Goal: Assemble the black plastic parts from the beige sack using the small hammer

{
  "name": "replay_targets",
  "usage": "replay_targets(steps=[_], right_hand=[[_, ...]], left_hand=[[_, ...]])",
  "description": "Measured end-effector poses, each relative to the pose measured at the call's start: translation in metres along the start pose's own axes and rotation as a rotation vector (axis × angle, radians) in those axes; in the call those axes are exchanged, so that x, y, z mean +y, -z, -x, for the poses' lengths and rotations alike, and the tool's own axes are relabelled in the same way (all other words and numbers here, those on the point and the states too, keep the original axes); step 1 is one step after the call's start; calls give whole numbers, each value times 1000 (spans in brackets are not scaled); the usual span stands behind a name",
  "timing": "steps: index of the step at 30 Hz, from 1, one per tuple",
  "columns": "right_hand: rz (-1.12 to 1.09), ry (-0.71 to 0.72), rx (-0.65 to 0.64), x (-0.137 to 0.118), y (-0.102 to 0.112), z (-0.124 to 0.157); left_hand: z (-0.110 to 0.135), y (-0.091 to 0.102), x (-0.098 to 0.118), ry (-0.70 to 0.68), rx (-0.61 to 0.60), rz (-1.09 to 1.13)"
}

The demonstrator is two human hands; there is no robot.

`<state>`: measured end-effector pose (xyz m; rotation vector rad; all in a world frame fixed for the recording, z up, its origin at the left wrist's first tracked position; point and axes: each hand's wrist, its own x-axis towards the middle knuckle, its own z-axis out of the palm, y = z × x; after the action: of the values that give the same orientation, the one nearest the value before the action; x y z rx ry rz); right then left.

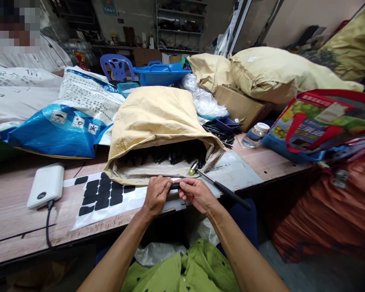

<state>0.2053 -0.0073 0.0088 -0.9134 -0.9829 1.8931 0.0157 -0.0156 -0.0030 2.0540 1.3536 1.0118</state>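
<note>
Between my two hands, at the table's front edge, is a short black cylindrical piece (175, 186). My left hand (157, 194) has its fingers wrapped round one end. My right hand (197, 194) pinches the other end between thumb and fingers. Just behind them lies a yellow woven sack (158, 113) on its side, its mouth facing me. Many dark parts (170, 154) are inside, too shadowed to make out singly. A hammer (215, 184) with a yellow-green face rests at the sack's lip, its black handle reaching past the table edge on the right.
A white power bank (46, 185) with a cable and a sheet of black stickers (101, 194) lie on the left. To the right are a lidded jar (255, 135), a cardboard box (241, 106) and a red-handled bag (319, 121). Blue-white sacks (57, 125) fill the back left.
</note>
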Motion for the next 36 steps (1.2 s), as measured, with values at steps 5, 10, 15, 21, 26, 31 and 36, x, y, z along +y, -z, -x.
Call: replay_targets(steps=[5, 10, 15, 21, 26, 31, 36], right_hand=[[441, 210, 20, -2, 1, 7], [1164, 554, 28, -10, -3, 14], [1364, 603, -17, -10, -2, 15], [1354, 740, 13, 3, -4, 8], [1282, 784, 80, 12, -5, 6], [1242, 724, 9, 8, 2, 8], [1205, 702, 6, 3, 7, 8]], left_hand=[[0, -1, -1, 1, -9, -61], [0, -1, -4, -45, -21, -67], [1, -2, -4, -91, -54, -88], [2, -1, -3, -127, -71, -88], [2, 1, -5, -126, -77, -69], [1, 0, -5, -59, -69, -23], [1, 1, -4, -29, -114, -37]])
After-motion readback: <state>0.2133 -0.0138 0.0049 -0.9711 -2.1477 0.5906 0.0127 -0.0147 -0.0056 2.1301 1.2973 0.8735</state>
